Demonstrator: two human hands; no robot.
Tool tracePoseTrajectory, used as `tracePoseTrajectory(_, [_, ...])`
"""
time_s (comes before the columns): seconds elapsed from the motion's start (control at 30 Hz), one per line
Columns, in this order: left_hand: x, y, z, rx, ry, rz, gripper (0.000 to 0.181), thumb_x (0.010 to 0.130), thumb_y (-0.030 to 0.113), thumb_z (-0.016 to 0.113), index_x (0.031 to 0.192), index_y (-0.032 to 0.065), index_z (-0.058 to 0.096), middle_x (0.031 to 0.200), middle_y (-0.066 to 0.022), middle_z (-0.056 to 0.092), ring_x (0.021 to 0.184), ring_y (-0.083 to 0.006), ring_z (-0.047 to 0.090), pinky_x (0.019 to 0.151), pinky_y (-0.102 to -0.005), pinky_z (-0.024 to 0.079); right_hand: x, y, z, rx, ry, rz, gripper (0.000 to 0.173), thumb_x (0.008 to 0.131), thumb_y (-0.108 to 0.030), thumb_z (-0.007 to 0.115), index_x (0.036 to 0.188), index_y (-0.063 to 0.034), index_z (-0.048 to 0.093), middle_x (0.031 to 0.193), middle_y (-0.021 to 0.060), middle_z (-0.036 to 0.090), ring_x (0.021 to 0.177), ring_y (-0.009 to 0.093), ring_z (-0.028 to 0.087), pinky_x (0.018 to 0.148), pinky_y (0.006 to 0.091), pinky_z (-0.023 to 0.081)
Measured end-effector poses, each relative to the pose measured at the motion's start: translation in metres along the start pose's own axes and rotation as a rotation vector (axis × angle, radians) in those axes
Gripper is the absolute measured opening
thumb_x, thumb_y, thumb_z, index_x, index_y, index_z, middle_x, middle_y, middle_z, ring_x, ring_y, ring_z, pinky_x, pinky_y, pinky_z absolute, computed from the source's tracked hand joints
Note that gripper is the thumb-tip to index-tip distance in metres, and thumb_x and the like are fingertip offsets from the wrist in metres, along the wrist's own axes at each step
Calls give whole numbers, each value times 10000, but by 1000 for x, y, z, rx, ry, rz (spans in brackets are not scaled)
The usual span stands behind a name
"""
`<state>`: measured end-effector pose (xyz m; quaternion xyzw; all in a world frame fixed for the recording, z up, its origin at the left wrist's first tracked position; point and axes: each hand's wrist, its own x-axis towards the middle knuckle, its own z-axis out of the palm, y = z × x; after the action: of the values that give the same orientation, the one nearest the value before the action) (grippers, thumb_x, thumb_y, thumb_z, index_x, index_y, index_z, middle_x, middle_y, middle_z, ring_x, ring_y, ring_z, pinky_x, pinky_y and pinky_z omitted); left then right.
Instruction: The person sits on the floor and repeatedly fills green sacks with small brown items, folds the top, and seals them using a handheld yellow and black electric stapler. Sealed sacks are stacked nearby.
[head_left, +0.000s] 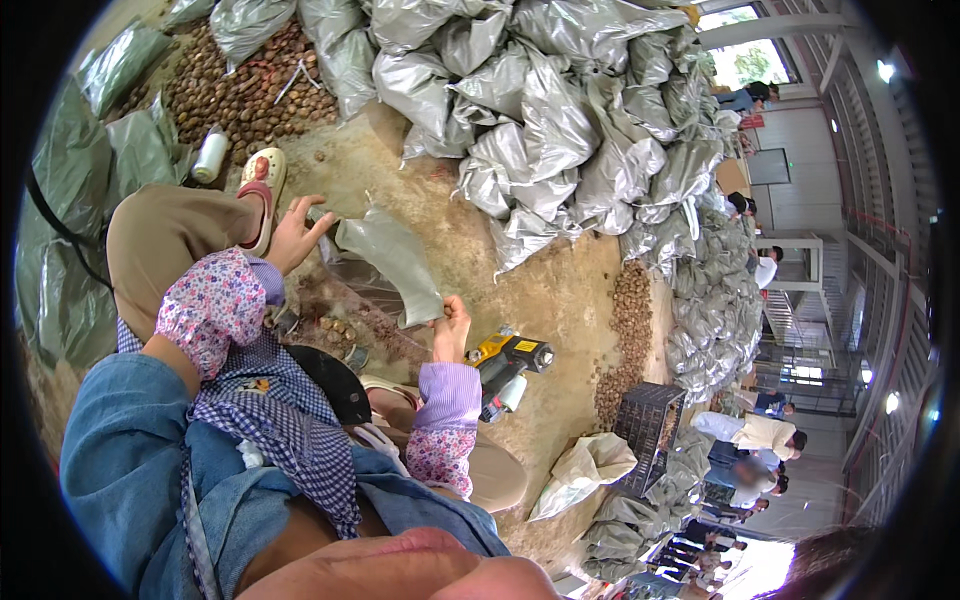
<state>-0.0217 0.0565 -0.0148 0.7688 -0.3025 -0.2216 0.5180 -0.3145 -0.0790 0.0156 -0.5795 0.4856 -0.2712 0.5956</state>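
Note:
My left hand (296, 232), a ring on one finger, has its fingers spread beside a grey-green plastic bag (394, 259). A bit of film shows between those fingers; whether they grip it is unclear. My right hand (451, 326) pinches the opposite end of the bag, which hangs flattened above the floor. Just beyond that hand lies a yellow-and-black portable bag-sewing machine (506, 364) with a white thread cone (513, 392) on it. Another white thread cone (210, 156) stands near my clog (264, 184).
Filled grey plastic sacks (555, 112) are piled high in front. Brown nuts (247, 90) lie heaped beside my foot, with another heap (630, 315) farther off. A black plastic crate (651, 435) and an open white sack (585, 472) stand to the right. Several people (765, 435) are in the background.

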Motion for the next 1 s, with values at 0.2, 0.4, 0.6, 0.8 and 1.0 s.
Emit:
tracePoseTrajectory(0.2, [17, 31, -4, 285, -291, 418, 293, 835, 346, 615, 966, 89, 564, 967, -101, 549, 808, -257, 601, 706, -374, 467, 35, 5, -35, 157, 342, 199, 233, 711, 87, 541, 929, 9, 566, 696, 57, 585, 527, 108, 499, 452, 248, 396])
tracePoseTrajectory(0.4, [-1, 68, 36, 85, -358, 275, 272, 892, 303, 540, 777, 57, 553, 640, -120, 502, 601, -234, 550, 563, -383, 438, 46, 12, -38, 136, 388, 106, 106, 747, -1, 604, 850, 10, 576, 601, 40, 541, 465, 111, 472, 420, 245, 368])
tracePoseTrajectory(0.6, [-8, 87, 45, -490, -252, 45, 376, 963, 297, 454, 819, -35, 557, 645, 11, 507, 615, -97, 435, 583, -291, 400, 24, 9, -62, 142, 513, 27, 80, 814, -54, 611, 873, -11, 579, 640, 36, 563, 485, 104, 507, 416, 241, 395])
tracePoseTrajectory(0.8, [-3, 53, 36, -276, -337, -72, 345, 954, 294, 478, 795, -3, 551, 628, 46, 409, 615, -42, 373, 540, -270, 344, 30, 24, -26, -249, 277, -79, 185, 831, -125, 598, 962, -4, 646, 835, 94, 650, 703, 164, 617, 661, 273, 488])
tracePoseTrajectory(1.0, [-8, 52, -3, -105, -317, -95, 481, 915, 432, 505, 858, -38, 594, 669, -47, 534, 655, -121, 511, 609, -310, 416, 66, -16, 39, -604, 288, -444, 140, 788, -152, 633, 906, -87, 672, 864, 84, 626, 817, 250, 601, 766, 328, 477])
